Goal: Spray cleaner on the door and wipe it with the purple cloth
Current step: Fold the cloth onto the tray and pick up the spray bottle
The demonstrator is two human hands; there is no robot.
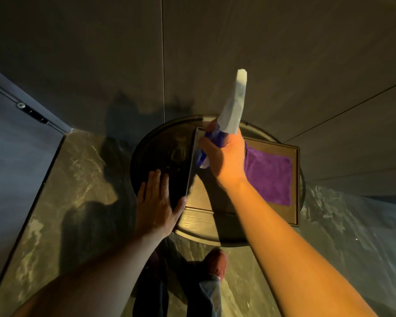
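My right hand (224,156) is shut on a spray bottle (234,106) with a blue body and a white spray head. The head points up and away at the grey-brown door panels (238,46) straight ahead. The purple cloth (270,177) lies flat on a brown rectangular tray (294,186), just right of my right wrist. My left hand (158,202) rests flat on the dark round table (151,152), holding nothing, its thumb against the tray's near left corner.
A vertical seam (162,65) splits the panels ahead. A blue-grey panel with a metal fitting (32,114) stands at the left. The floor (78,179) is glossy marble. My legs and one shoe (215,264) are below the table's near edge.
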